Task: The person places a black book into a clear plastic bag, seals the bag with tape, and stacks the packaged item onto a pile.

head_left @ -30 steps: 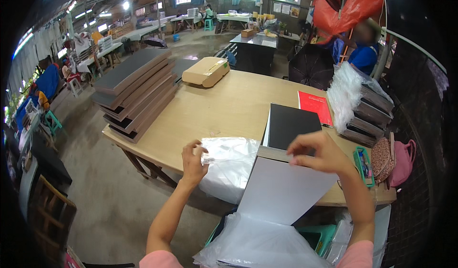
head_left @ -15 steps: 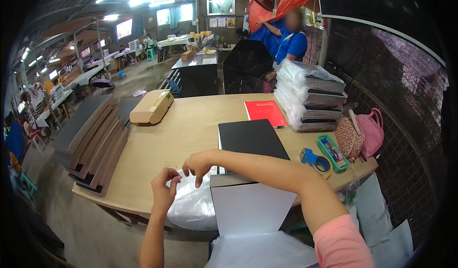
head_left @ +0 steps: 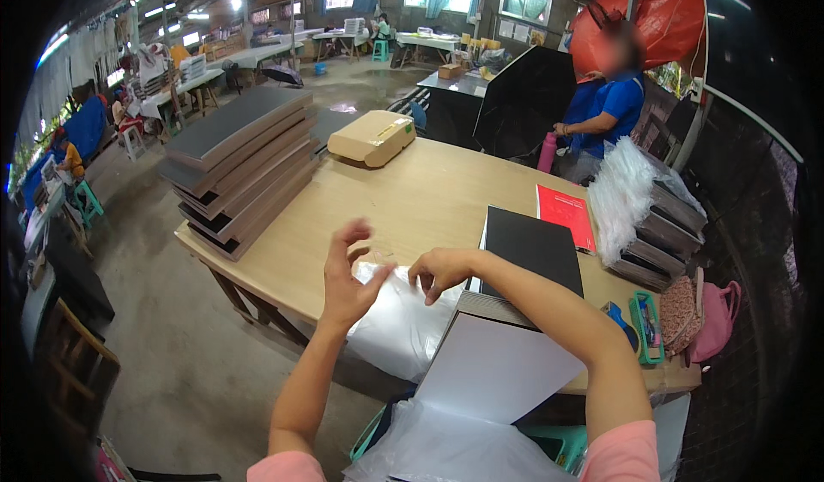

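My left hand [head_left: 348, 280] is raised over the near edge of the table, fingers spread and slightly blurred. A thin, clear scrap, perhaps plastic film [head_left: 382, 254], shows beside its fingertips; I cannot tell whether they touch it. Close by on the right, my right hand [head_left: 442, 272] hangs with bent fingers apart, above crumpled clear plastic bags [head_left: 399, 323] that droop over the table edge. Under my right forearm lies a thick black-covered book [head_left: 536, 250], its white-lined cover [head_left: 506, 366] folded down toward me. More clear plastic [head_left: 446, 448] lies across my lap.
Black-covered books [head_left: 245, 151] are stacked at left, near a tan carton [head_left: 373, 136]. At right are a red booklet [head_left: 565, 218], plastic-wrapped books [head_left: 657, 216], a green basket [head_left: 648, 327], a tape dispenser [head_left: 622, 323] and a pink bag [head_left: 714, 323]. Beyond stands a person in blue [head_left: 614, 109].
My view has swung left. The left hand has opened, its fingers spreading upward, while the right stays bent near the plastic. The person in blue has lowered an arm to a pink bottle.
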Demonstrator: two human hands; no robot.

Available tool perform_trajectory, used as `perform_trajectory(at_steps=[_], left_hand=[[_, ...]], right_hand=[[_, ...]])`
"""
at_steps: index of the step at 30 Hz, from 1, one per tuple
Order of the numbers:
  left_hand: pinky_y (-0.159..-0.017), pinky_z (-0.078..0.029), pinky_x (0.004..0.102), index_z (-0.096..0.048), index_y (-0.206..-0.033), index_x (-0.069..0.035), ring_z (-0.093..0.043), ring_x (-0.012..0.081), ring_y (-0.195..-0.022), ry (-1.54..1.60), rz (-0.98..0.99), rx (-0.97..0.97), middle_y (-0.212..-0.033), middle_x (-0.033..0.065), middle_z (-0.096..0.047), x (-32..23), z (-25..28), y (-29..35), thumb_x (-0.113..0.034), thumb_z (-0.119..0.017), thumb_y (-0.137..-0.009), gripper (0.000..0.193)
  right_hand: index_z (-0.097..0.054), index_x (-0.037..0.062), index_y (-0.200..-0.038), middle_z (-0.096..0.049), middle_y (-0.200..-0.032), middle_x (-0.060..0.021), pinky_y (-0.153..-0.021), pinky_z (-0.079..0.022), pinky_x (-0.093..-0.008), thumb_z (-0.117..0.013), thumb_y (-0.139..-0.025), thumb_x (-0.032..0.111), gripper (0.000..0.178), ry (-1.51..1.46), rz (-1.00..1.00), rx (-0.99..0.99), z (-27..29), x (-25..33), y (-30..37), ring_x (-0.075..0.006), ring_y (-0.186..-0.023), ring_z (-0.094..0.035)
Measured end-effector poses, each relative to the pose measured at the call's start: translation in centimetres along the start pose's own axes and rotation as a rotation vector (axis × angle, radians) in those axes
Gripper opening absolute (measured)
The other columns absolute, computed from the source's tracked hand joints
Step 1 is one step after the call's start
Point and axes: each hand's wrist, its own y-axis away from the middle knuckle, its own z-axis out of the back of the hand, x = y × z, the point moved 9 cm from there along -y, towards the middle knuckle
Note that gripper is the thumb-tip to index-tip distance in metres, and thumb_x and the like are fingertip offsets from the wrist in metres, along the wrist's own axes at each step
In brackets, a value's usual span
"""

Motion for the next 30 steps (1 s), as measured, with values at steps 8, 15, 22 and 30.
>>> perform_trajectory(at_steps=[8, 15, 22, 30], left_hand=[[-0.08, -0.05, 0.0397, -0.055, -0.11, -0.003, -0.062, 0.0255, -0.091, -0.495, 0.67, 0.632, -0.099, 0.0148, -0.063, 15.1, -2.6, 6.3, -0.028, -0.082, -0.066, 0.058], [-0.083, -0.05, 0.0295, -0.052, -0.113, 0.0, -0.059, 0.0162, -0.092, 0.021, 0.131, 0.095, -0.096, 0.0088, -0.058, 1.2, -3.4, 0.9, -0.005, -0.082, -0.063, 0.058], [-0.067, -0.048, 0.0294, -0.06, -0.102, 0.001, -0.062, 0.0181, -0.077, -0.212, 0.316, 0.456, -0.085, 0.0091, -0.066, 8.1, -4.6, 3.9, -0.021, -0.08, -0.07, 0.044], [-0.06, -0.049, 0.0245, -0.05, -0.073, -0.001, -0.06, 0.0098, -0.062, 0.053, 0.309, 0.142, -0.073, 0.0075, -0.065, 8.7, -5.5, -0.3, -0.006, -0.076, -0.073, 0.026]], right_hand=[[-0.062, 0.0007, -0.082, -0.064, -0.073, -0.0058, -0.064, -0.049, -0.0266, -0.07, -0.074, 0.006, 0.013, -0.362, 0.172, -0.51, 7.8, 2.7, 1.8, -0.0125, -0.069, -0.061], [-0.062, 0.0014, -0.098, -0.067, -0.091, -0.0155, -0.074, -0.048, -0.0368, -0.08, -0.061, 0.02, 0.045, 0.083, 0.046, -0.108, 0.2, -0.2, -0.2, -0.0278, -0.08, -0.062], [-0.065, 0.0008, -0.075, -0.063, -0.066, -0.0075, -0.059, -0.047, -0.0308, -0.075, -0.063, 0.009, 0.018, -0.246, 0.096, -0.58, 6.2, 0.2, 2.6, -0.0172, -0.059, -0.057], [-0.058, -0.0009, -0.101, -0.064, -0.1, -0.0119, -0.079, -0.048, -0.0316, -0.083, -0.061, 0.018, 0.051, -0.217, 0.018, -0.57, 5.2, -3.1, 3.0, -0.0211, -0.092, -0.06]])
